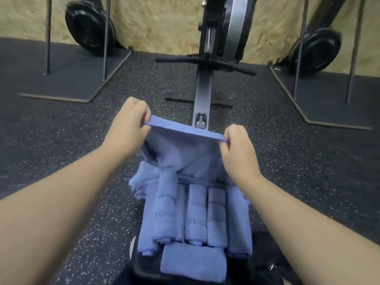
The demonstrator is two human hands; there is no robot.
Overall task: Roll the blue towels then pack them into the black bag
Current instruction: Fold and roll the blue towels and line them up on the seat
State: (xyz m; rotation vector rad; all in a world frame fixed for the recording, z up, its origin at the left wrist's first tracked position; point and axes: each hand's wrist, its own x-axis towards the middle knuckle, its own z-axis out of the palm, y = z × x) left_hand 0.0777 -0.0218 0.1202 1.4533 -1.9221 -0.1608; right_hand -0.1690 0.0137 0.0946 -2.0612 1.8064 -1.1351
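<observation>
Rolled blue towels (195, 214) fill black bag (144, 268); your left hand (127, 122) and right hand (239, 149) pinch unrolled blue towel (185, 149) corners, stretched taut.

Both forearms are bare right up to the frame's lower edge, with no sleeve or cuff showing. The left hand (131, 122) and right hand (239, 149) wear no gloves, rings, watch or wristband.

Single head view, close, facing forward-down.
</observation>
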